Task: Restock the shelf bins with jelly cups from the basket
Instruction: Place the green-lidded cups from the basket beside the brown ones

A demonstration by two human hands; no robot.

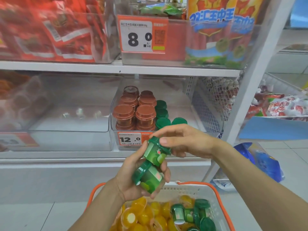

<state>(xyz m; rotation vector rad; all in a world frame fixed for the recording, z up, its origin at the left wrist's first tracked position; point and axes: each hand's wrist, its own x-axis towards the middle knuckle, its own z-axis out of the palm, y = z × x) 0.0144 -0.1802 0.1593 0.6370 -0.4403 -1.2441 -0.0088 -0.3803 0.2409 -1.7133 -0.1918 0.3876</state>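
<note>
The left hand [133, 177] wraps around two small green plastic jelly cups [152, 165], and the right hand [181, 140] pinches the top one, probably to lift it into the clear plastic shelf bin [191, 114] just above. That bin shows about four green cups and several brown ones; more wait in the white basket with orange rim [186, 189] below.

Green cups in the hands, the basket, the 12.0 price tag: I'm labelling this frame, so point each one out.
upper green cup [155, 151], head view, its label side
lower green cup [148, 178], head view, its side
basket [188, 182], head view, orange rim
12.0 price tag [130, 139], head view, the printed digits
</note>
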